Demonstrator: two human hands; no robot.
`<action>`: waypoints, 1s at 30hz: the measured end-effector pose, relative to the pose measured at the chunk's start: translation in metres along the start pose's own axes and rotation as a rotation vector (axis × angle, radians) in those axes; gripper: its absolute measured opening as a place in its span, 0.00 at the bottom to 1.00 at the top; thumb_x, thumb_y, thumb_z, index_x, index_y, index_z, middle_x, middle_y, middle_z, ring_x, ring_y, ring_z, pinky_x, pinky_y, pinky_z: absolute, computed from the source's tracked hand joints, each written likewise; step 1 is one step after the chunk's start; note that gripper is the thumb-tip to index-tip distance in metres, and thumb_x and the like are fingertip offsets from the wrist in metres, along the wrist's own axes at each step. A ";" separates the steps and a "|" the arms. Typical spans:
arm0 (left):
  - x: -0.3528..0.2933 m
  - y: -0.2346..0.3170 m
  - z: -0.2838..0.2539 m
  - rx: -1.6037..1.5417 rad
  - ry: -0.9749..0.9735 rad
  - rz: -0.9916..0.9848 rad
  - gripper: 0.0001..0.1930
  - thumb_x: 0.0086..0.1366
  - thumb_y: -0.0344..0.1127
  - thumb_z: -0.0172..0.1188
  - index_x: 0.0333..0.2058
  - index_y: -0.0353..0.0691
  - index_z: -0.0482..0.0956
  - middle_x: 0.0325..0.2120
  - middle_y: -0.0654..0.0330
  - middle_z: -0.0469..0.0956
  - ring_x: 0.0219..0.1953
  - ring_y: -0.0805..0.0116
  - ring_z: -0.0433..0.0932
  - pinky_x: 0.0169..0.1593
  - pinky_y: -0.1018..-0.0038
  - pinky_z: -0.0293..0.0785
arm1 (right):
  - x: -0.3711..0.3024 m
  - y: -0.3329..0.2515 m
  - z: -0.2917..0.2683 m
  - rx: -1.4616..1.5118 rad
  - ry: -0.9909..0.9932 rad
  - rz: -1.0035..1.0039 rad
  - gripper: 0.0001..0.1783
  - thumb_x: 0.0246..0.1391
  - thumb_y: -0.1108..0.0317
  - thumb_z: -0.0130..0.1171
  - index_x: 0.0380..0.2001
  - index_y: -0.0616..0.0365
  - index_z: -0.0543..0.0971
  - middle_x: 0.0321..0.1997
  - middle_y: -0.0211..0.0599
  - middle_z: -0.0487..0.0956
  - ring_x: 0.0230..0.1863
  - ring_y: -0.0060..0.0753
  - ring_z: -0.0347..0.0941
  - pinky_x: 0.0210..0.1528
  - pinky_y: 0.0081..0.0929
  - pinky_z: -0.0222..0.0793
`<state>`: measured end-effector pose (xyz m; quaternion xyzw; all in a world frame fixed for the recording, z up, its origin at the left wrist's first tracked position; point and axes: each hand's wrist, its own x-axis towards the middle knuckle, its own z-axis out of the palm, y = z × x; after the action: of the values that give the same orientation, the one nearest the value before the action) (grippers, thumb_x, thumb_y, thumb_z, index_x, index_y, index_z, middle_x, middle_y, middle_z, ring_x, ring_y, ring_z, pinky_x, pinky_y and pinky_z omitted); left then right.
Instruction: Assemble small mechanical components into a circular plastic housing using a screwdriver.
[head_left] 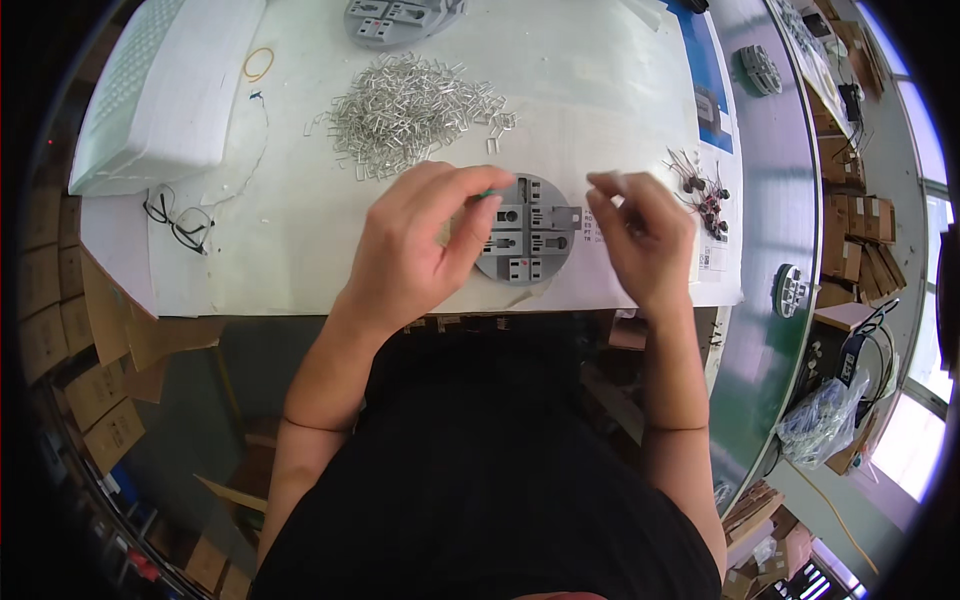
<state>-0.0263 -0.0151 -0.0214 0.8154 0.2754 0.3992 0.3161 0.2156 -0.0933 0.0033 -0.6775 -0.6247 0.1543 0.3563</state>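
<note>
Many cardboard boxes (48,343) stood around the white-covered table (290,272), where bent metal pieces (410,115) lay heaped beyond the round grey fixture (531,234). At its left, the left hand (418,228) pinched a small green piece (488,193); at its right, the right hand (648,235) was half curled, its grip too blurred to tell.
</note>
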 end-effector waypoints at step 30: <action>0.031 0.020 0.032 0.219 -0.126 -0.107 0.18 0.61 0.32 0.76 0.50 0.40 0.86 0.45 0.55 0.84 0.44 0.56 0.81 0.49 0.62 0.78 | 0.008 0.078 -0.071 -0.003 0.192 0.325 0.07 0.62 0.73 0.71 0.41 0.63 0.88 0.30 0.32 0.85 0.25 0.18 0.72 0.28 0.23 0.67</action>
<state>0.0210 -0.0160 -0.0071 0.8526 0.3402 0.2972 0.2627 0.3212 -0.1035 0.0025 -0.7817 -0.4702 0.1436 0.3838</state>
